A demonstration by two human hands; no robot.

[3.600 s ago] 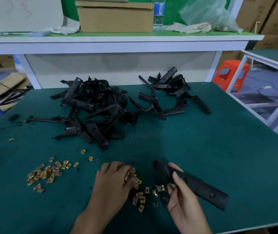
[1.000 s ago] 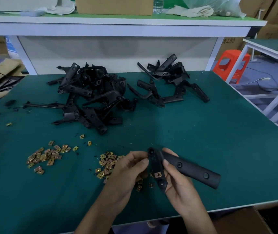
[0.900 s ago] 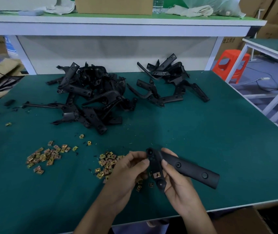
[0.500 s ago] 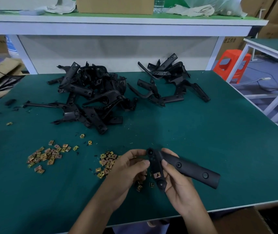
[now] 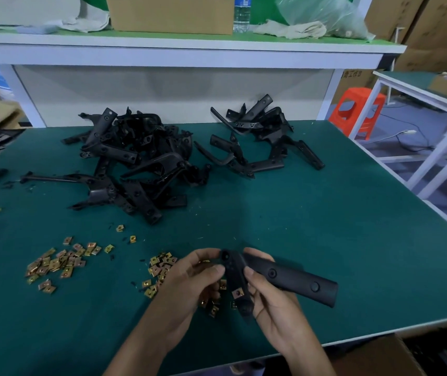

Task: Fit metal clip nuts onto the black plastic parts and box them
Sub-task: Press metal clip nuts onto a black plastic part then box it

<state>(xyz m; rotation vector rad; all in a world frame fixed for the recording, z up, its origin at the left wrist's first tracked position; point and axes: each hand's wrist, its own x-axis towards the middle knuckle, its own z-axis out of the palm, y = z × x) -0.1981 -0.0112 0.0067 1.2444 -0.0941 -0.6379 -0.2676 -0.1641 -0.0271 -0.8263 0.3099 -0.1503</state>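
Right hand (image 5: 276,302): grip curled round black part (image 5: 290,278), thumb across its short leg. Left hand (image 5: 189,283): grip pinching part's top corner between thumb and forefinger. Part held just above worktop (image 5: 352,226), near front edge. Clip nut (image 5: 238,293) seated on part's short leg. Loose clip nuts (image 5: 162,267) just left of part, partly under left hand. Second scatter (image 5: 57,264) well left of part. Large heap (image 5: 135,161) of black parts beyond part, leftward. Smaller heap (image 5: 257,142) straight beyond part. Cardboard box (image 5: 171,14) on shelf (image 5: 189,50), farthest beyond part.
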